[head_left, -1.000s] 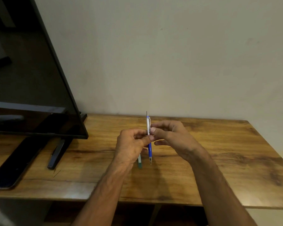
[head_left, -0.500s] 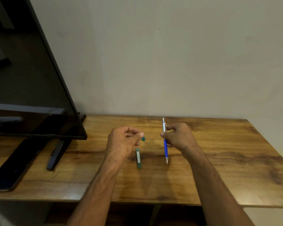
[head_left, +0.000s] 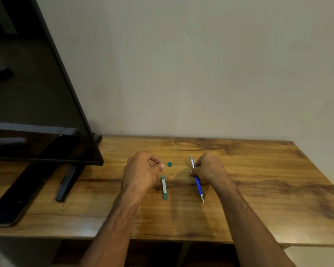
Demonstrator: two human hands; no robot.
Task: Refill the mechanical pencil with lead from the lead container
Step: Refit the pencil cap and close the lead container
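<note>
Gripping the mechanical pencil around its middle, the right hand has its fingers curled closed about the barrel. The blue lower part and the fine tip stick out toward the near edge, while the silver upper end with its clip points away toward the wall. The pencil is tilted, with its tip low over the wooden table.

To the left, the left hand hovers with fingers curled in and the thumb tip pressed toward the forefinger. Whether anything thin is pinched there cannot be told.

Between the two hands lies the lead container, a slim green case with a pale label, flat on the wood and running near to far. Its small green cap sits apart from it, just beyond its far end. What the case holds inside cannot be seen.

At the far left stands a dark television on a black stand foot, and a flat dark slab lies near the left edge.
</note>
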